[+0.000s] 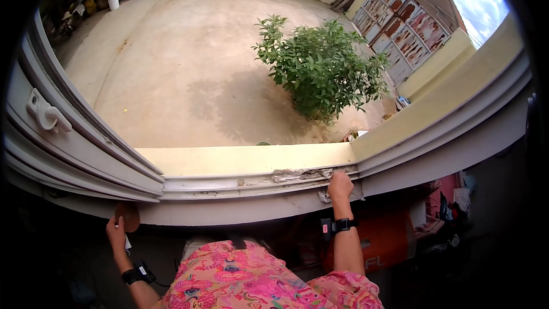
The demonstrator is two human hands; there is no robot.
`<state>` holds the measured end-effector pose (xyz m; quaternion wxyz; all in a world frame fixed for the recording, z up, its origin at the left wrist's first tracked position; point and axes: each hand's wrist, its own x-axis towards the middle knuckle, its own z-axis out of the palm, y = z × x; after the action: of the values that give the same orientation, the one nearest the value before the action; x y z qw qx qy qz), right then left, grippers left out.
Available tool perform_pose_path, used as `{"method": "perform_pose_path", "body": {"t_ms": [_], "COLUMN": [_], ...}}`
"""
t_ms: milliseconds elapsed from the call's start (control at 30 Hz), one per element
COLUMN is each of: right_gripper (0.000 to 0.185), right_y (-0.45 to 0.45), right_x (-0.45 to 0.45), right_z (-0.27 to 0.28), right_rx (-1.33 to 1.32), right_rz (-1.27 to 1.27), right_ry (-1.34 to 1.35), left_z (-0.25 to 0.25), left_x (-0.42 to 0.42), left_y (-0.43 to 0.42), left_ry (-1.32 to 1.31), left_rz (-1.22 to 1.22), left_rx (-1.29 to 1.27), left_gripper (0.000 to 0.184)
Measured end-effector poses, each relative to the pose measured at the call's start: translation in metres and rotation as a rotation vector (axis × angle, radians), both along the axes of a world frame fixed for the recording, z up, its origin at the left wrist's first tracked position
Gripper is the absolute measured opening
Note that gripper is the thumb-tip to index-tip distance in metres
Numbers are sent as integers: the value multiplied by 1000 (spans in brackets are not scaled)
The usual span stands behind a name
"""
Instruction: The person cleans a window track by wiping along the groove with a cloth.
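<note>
A white window frame (260,209) stands open in front of me, with dirt in the grooves of its lower track (200,184). Grey-white crumpled material (294,175) lies along the track's right part. My right hand (341,185) is closed at the right end of the track, on a whitish crumpled cloth (324,196) that shows beside and below the fist. Below the frame's left corner, my left hand (116,233) holds a round brown disc (128,217) between thumb and fingers.
A window sash with a white handle (46,113) is on the left. Outside are a yellowish sill (246,161), a leafy bush (320,66), a rusty gate (400,26) and a white bucket (114,3). Indoors, an orange-red item (380,243) sits below my right arm.
</note>
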<state>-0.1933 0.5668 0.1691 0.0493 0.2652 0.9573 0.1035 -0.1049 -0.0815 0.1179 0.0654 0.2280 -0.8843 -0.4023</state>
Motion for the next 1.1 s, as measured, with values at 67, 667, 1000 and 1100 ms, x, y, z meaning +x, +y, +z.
{"method": "perform_pose_path", "body": {"t_ms": [67, 667, 1000, 1100], "right_gripper": [11, 8, 17, 18], "right_y": [1, -78, -113, -68], "right_x": [1, 3, -15, -27], "right_z": [-8, 10, -18, -15], "right_rx": [-49, -303, -548, -527], "right_rz": [-36, 233, 73, -34], "right_ry": [14, 155, -33, -132], "left_z": [1, 2, 8, 6], "left_x": [0, 0, -1, -1], "left_y": [0, 4, 5, 4], "left_ry": [-13, 13, -41, -38], "left_rz": [-4, 2, 11, 6], "left_rx": [-22, -11, -48, -48], "left_gripper": [22, 21, 20, 20]}}
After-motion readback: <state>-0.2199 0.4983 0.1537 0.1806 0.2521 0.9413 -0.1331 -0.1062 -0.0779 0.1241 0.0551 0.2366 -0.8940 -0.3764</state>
